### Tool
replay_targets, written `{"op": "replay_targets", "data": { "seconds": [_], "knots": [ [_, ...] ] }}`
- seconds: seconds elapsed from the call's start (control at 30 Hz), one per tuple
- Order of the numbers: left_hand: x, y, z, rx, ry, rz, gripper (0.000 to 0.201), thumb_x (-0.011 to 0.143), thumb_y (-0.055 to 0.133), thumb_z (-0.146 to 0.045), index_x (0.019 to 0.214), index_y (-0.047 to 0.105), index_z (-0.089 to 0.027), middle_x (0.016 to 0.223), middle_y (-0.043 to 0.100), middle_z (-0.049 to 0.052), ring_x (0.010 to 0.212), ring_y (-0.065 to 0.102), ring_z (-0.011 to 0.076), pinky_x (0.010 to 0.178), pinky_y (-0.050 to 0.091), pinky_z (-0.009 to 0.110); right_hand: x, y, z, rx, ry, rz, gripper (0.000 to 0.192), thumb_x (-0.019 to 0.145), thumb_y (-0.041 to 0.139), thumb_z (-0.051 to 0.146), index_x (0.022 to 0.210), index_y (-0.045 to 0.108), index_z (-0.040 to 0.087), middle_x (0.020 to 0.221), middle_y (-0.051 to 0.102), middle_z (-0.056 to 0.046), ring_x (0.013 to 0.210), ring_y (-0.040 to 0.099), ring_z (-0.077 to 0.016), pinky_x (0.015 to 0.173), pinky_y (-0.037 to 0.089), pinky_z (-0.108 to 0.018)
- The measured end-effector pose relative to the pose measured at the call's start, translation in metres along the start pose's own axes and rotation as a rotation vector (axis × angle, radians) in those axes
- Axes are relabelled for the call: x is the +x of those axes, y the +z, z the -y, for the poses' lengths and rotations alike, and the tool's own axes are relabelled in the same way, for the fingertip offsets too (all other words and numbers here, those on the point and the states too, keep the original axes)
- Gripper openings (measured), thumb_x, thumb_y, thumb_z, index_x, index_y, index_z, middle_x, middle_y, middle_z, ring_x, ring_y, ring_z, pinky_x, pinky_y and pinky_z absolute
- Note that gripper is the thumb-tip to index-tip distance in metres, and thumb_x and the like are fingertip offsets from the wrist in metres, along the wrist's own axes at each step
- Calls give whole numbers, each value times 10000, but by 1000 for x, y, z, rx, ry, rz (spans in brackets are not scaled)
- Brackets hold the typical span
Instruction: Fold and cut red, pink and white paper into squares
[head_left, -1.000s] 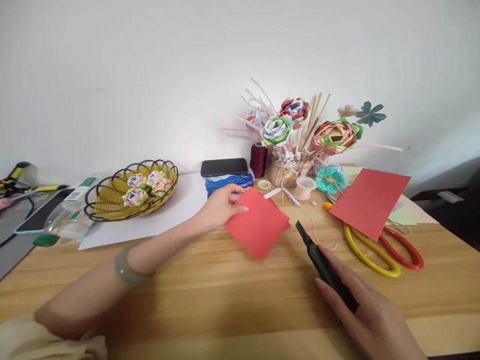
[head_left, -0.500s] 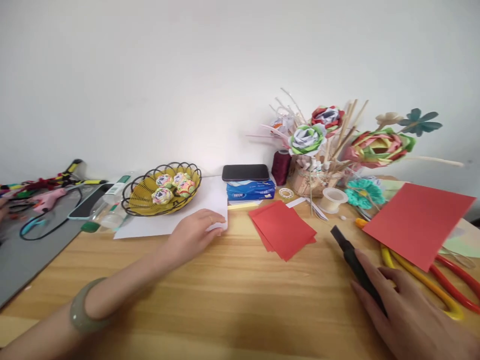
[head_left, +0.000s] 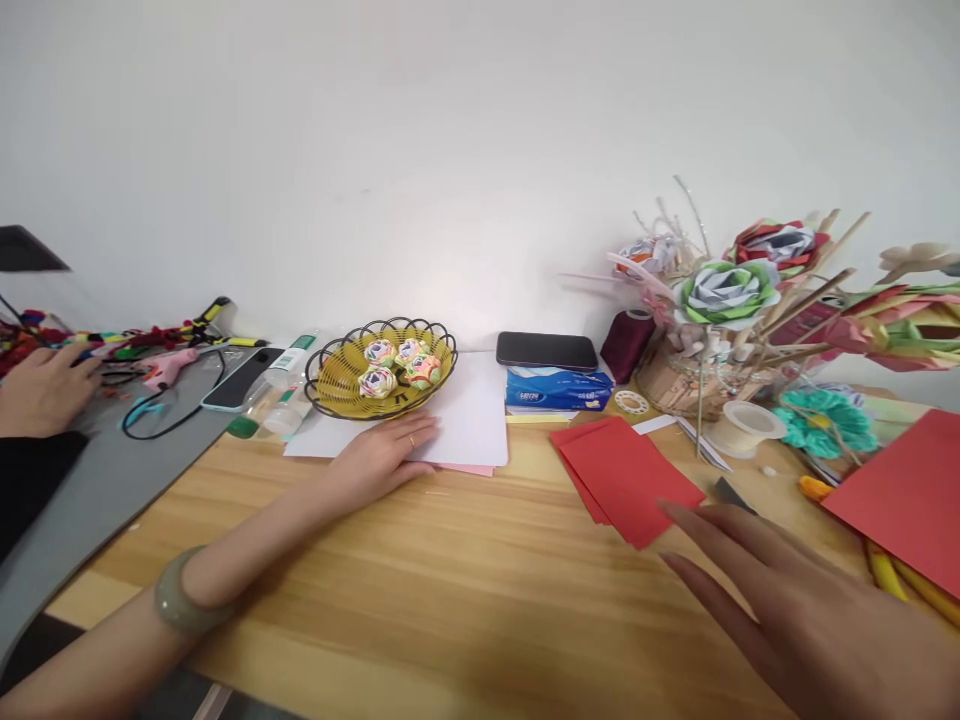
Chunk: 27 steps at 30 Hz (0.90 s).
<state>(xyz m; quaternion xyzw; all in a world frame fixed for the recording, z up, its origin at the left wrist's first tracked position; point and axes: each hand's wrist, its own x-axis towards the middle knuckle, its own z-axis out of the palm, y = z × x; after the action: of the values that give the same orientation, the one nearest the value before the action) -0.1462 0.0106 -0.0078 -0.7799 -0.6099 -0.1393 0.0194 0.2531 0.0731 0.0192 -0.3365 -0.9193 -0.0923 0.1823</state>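
Left hand (head_left: pixel 386 455): moved toward the basket (head_left: pixel 334 380); fingers loosely extended on white paper (head_left: pixel 476 415), grip unclear. Right hand (head_left: pixel 802 595): thumb and fingers apart, empty; cutter (head_left: pixel 735 495) just beyond, partly hidden. Red paper (head_left: pixel 626 470): between hands, beside right fingertips.

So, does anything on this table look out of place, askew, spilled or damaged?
I see no spill or damage. The stacked red sheets by the right hand look askew: their edges don't line up. Left of the basket, a clear bottle lies on its side instead of standing.
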Motion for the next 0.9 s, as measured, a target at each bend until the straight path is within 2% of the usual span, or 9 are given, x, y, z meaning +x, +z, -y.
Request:
{"op": "replay_targets", "data": {
  "seconds": [0.03, 0.1, 0.17, 0.27, 0.37, 0.5, 0.6, 0.77, 0.9],
  "knots": [
    [-1, 0, 3, -15, 13, 11, 426, 892, 566, -375, 1268, 558, -174, 1346, 543, 105, 1281, 477, 214, 1073, 389, 386, 13, -3, 11, -30, -122, -30, 315, 925, 347, 294, 970, 653, 235, 915, 685, -71, 770, 664, -219, 543, 507, -319],
    [-3, -1, 9, -39, 16, 27, 410, 886, 575, -382, 1242, 582, -179, 1329, 558, 99, 1270, 491, 213, 1074, 385, 383, 36, -4, 30, -60, -202, -15, 360, 944, 296, 260, 939, 652, 206, 819, 683, -62, 607, 642, -182, 467, 471, -302],
    [-3, -4, 13, -72, -1, 38, 368, 900, 552, -376, 1210, 608, -186, 1295, 589, 85, 1241, 522, 206, 1065, 395, 368, 55, -1, 45, -24, -195, 73, 348, 946, 299, 243, 973, 643, 199, 866, 686, -69, 627, 647, -172, 481, 463, -287],
    [-2, -10, 16, -125, -74, 46, 319, 926, 493, -334, 1189, 628, -217, 1263, 617, 42, 1197, 562, 182, 1048, 407, 327, 78, 5, 60, 59, -137, 277, 296, 938, 341, 220, 1005, 629, 199, 944, 679, -80, 755, 659, -182, 563, 467, -281],
    [-1, -15, 17, -141, -160, 43, 304, 932, 456, -315, 1138, 661, -226, 1223, 645, 33, 1130, 609, 196, 999, 441, 322, 97, 10, 71, 98, -127, 386, 269, 934, 358, 192, 892, 624, 196, 864, 667, -55, 752, 645, -175, 558, 433, -270],
    [0, -20, 17, -133, -250, 4, 296, 937, 452, -357, 999, 709, -223, 1051, 724, 39, 935, 683, 216, 831, 497, 299, 112, 15, 80, 106, -132, 429, 264, 936, 360, 176, 832, 603, 187, 826, 650, -46, 733, 631, -181, 525, 375, -270],
    [1, -22, 17, -135, -307, -21, 280, 923, 485, -375, 905, 724, -230, 887, 750, 17, 776, 690, 195, 678, 471, 245, 117, 15, 83, 118, -133, 450, 272, 939, 358, 178, 839, 612, 180, 829, 650, -54, 740, 628, -181, 527, 362, -272],
    [2, -19, 17, -134, -352, -83, 279, 921, 491, -376, 893, 721, -221, 856, 747, 18, 741, 669, 183, 639, 411, 229, 123, 18, 87, 151, -103, 447, 277, 940, 367, 205, 934, 643, 190, 868, 653, -64, 779, 629, -196, 538, 372, -278],
    [1, -14, 17, -134, -341, -127, 329, 942, 437, -373, 847, 701, -203, 762, 718, 11, 673, 627, 151, 607, 374, 212, 132, 29, 91, 199, -57, 379, 258, 941, 375, 237, 958, 632, 217, 963, 645, -54, 837, 618, -167, 592, 402, -262]
  ]
}}
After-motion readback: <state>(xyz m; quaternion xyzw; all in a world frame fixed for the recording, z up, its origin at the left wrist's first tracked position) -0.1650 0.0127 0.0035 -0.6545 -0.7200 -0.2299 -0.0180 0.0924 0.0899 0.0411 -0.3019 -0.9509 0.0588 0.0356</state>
